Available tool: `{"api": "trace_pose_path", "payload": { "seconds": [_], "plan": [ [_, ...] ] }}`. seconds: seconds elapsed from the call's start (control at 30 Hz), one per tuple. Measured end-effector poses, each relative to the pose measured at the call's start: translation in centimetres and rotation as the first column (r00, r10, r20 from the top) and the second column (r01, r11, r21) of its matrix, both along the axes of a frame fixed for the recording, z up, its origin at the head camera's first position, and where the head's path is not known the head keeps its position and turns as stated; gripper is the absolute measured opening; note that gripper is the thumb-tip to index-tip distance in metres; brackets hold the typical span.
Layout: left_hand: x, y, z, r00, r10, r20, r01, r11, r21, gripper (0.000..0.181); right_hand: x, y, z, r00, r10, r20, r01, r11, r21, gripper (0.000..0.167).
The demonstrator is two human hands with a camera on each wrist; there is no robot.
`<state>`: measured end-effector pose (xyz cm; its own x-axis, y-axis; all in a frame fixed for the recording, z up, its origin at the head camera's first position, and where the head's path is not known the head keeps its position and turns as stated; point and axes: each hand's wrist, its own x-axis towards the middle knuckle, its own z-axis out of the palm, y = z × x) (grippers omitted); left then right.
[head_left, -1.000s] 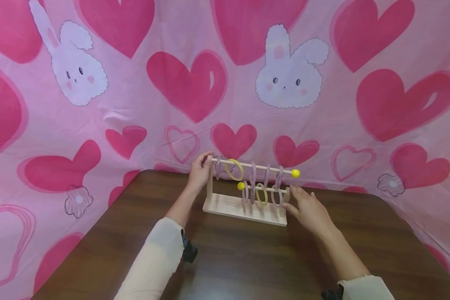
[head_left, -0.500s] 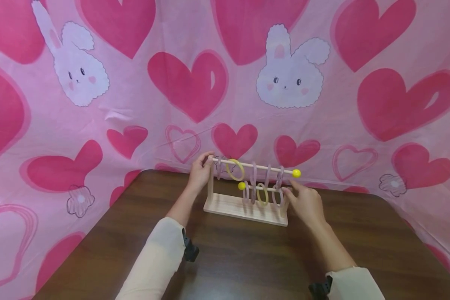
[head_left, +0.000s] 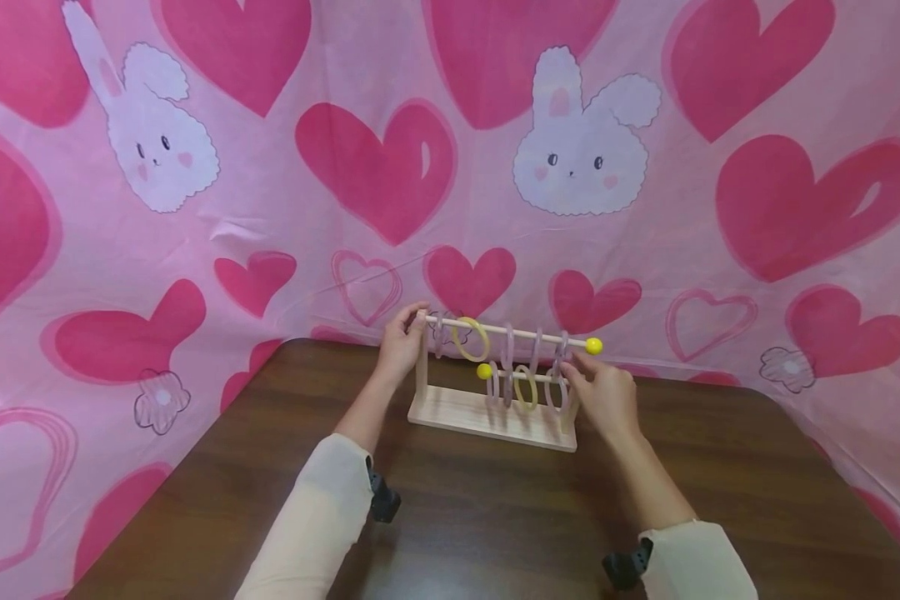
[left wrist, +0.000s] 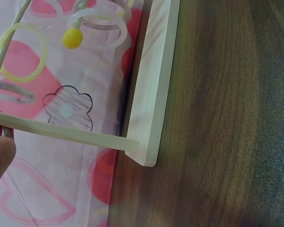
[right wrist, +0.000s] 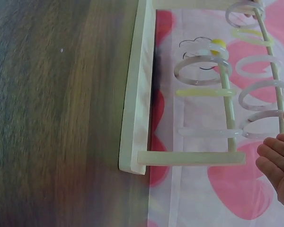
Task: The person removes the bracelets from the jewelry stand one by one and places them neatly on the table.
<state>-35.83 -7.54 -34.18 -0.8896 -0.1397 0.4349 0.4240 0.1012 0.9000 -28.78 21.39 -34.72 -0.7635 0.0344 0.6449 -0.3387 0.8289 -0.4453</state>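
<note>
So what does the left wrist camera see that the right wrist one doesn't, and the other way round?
Only the left wrist view shows the left end of the base and an outlined heart on the pink cloth.

Only the right wrist view shows the right hand, right post and right end of the base.

Both share the cloth, table, rings, left post and yellow ball; the left hand is clear in the left view, perhaps a sliver in the right.

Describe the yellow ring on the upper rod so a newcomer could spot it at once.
On the brown table stands a wooden rack. In the head view, its upper rod carries the yellow ring, second from the left. It is the only yellow one on that rod.
</note>
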Motion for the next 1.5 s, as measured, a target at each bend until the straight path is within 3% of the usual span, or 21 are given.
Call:
{"api": "trace_pose_path", "payload": {
  "seconds": [0.37, 0.6, 0.83, 0.97, 1.2, 1.5],
  "plan": [
    [0.1, 0.0, 0.1, 1.000, -0.004, 0.001, 0.004, 1.000, -0.004, 0.027, -0.1, -0.9, 0.1, 0.999, 0.009, -0.040, -0.011, 0.999, -0.047, 0.027],
    [3.5, 0.4, 2.6, 1.000, -0.004, 0.012, 0.005, 1.000, -0.010, 0.027, -0.1, -1.3, 0.2, 1.000, -0.010, -0.013, 0.009, 0.999, -0.050, 0.026],
    [3.8, 0.6, 2.7, 1.000, 0.008, 0.012, -0.008, 1.000, -0.015, 0.027, -0.1, -1.5, 0.2, 0.999, -0.028, 0.021, 0.029, 0.998, -0.049, 0.027],
    [3.6, 0.6, 2.6, 1.000, 0.008, 0.021, -0.008, 1.000, -0.012, 0.027, -0.1, -1.6, 0.2, 0.999, -0.031, 0.026, 0.032, 0.998, -0.055, 0.027],
    [0.5, 0.0, 0.3, 0.999, -0.022, 0.030, 0.022, 1.000, 0.017, 0.030, -0.2, -1.8, 0.1, 0.999, -0.035, 0.025, 0.037, 0.997, -0.074, 0.028],
    [0.4, 0.1, 0.0, 1.000, 0.000, 0.022, 0.000, 1.000, 0.009, 0.028, -0.5, -2.2, 0.1, 0.999, -0.022, 0.028, 0.025, 0.997, -0.079, 0.028]
  ]
}}
